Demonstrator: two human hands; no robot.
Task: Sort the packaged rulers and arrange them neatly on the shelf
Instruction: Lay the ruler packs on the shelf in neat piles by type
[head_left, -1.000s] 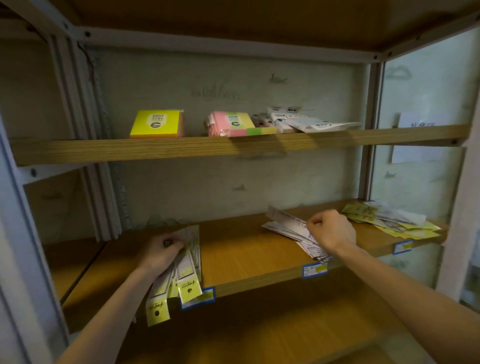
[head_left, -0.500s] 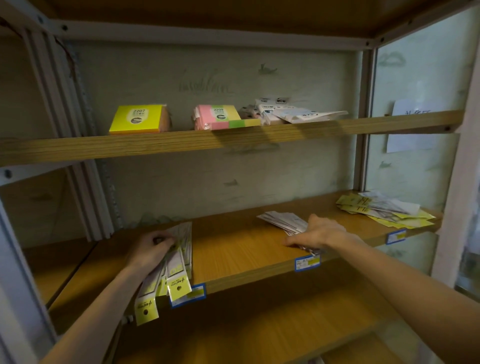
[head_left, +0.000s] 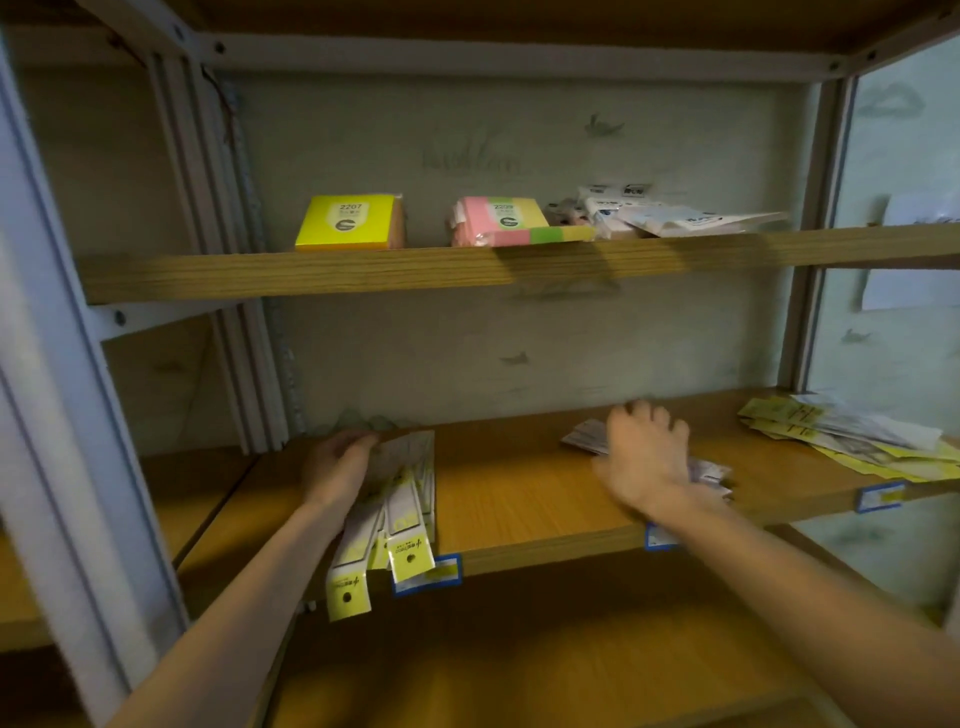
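Packaged rulers with yellow header cards are being held down in a fanned stack at the left end of the middle shelf, their hole-punched ends overhanging the front edge just above a blue-framed price label. The stack is being steadied by the left hand, whose fingers are curling over its far end by the back wall. A second, paler bundle of packets is being pressed flat nearer the middle of the same shelf by the right hand, which is lying spread with its fingers straight and gripping nothing; the hand is blurred, and much of that bundle is being hidden beneath it. A third loose pile of yellow and white packets is lying untidily at the right end of the shelf, well apart from both hands, above another price label. On the upper shelf, a yellow pad marked 2207 is being kept apart from a pink and green pad marked 2209, with a heap of white packets resting just beside the latter. Both bare forearms are being extended into the grey metal rack from below.
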